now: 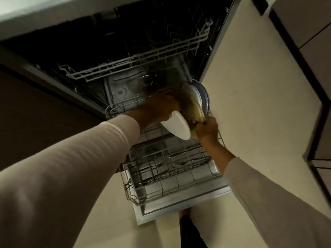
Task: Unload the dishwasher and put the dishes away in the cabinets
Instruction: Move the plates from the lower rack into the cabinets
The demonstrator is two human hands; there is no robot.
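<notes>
Our hands are both occupied at the far end of the lower rack. Our left hand (155, 111) grips a white plate (176, 127) by its rim, tilted and seemingly lifted free. Our right hand (206, 128) pinches the edge of a brown dish (192, 106), likely to draw it out next. We have the dishwasher (125, 51) open with its door (179, 206) dropped flat. The lower rack (161, 183) is pulled out over the door, which puts the load in reach. The upper rack (143, 59) sits pushed in. Behind the brown dish, a second white plate (195, 95) and a blue-patterned plate (205, 97) stand on edge. Some cutlery (182, 162) lies nearer us.
</notes>
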